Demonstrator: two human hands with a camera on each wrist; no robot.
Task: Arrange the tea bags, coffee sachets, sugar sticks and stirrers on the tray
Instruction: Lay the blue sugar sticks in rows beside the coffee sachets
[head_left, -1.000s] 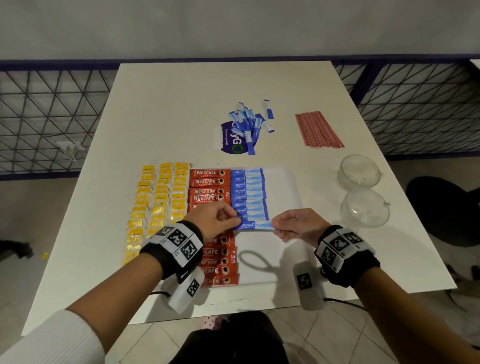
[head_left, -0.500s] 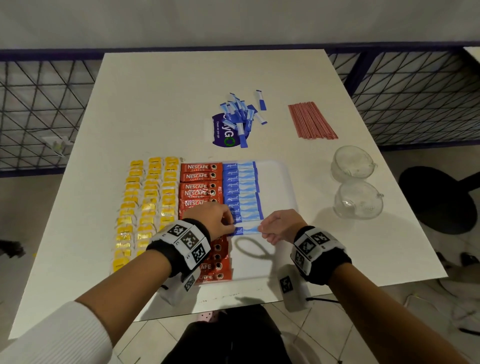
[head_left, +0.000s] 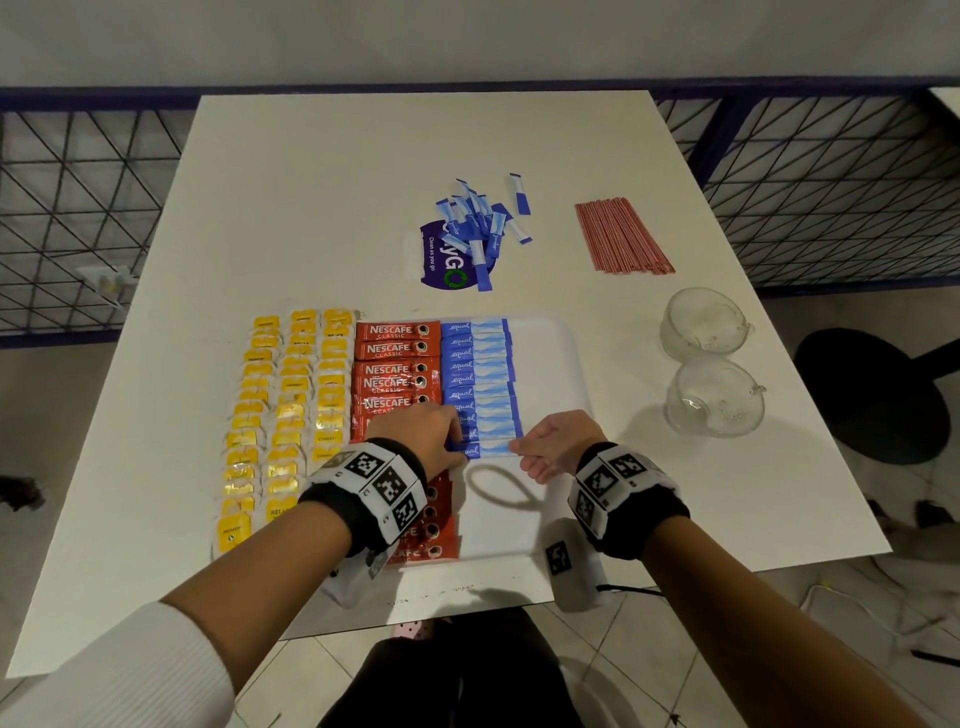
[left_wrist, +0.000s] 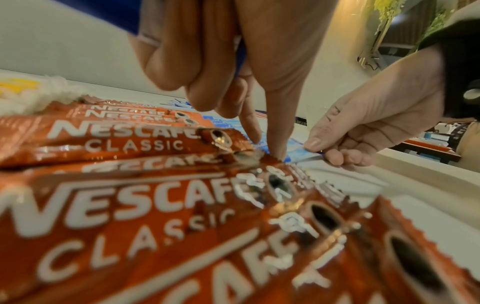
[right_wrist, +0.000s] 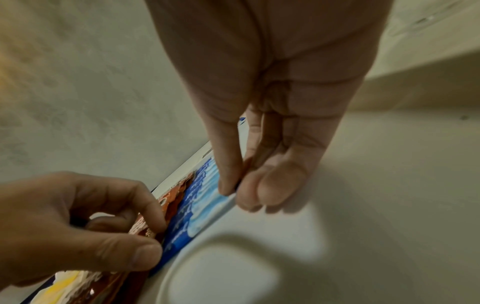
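On the white tray (head_left: 550, 364) lie rows of yellow tea bags (head_left: 291, 410), red Nescafe coffee sachets (head_left: 397, 369) and a column of blue sugar sticks (head_left: 478, 379). One more blue sugar stick (head_left: 488, 449) lies flat at the near end of that column. My left hand (head_left: 431, 436) pinches its left end beside the sachets (left_wrist: 130, 205). My right hand (head_left: 550, 447) pinches its right end between thumb and forefinger (right_wrist: 235, 189). The stick (right_wrist: 202, 205) lies low over the tray floor. Red stirrers (head_left: 621, 236) lie in a bundle at the far right of the table.
A loose pile of blue sugar sticks (head_left: 478, 223) sits on a purple sticker behind the tray. Two upturned glass cups (head_left: 701, 322) (head_left: 714, 397) stand right of the tray. A wire fence runs behind and beside the white table.
Both hands keep hold of the same sugar stick at the near end of the blue column. It has barely shifted. The head view has tilted slightly.
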